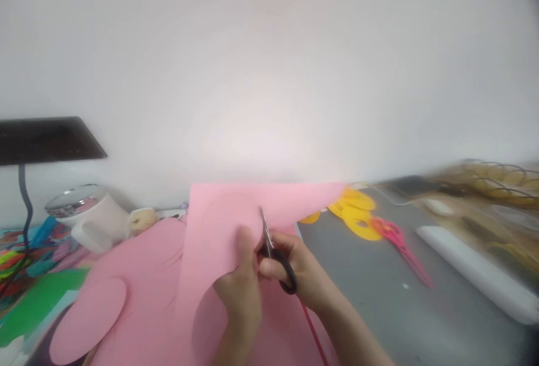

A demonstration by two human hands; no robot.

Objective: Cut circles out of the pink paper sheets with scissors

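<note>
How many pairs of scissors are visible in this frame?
2: the black-handled scissors in the right hand, and the pink scissors lying on the gray surface at right. Others could be hidden under things.

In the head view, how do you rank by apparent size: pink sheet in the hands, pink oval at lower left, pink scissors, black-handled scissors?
1. Pink sheet
2. Pink oval
3. Pink scissors, black-handled scissors: too alike to rank

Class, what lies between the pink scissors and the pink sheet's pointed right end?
Yellow paper cut-outs lie between the pink scissors and the pink sheet; the head view shows this.
</note>
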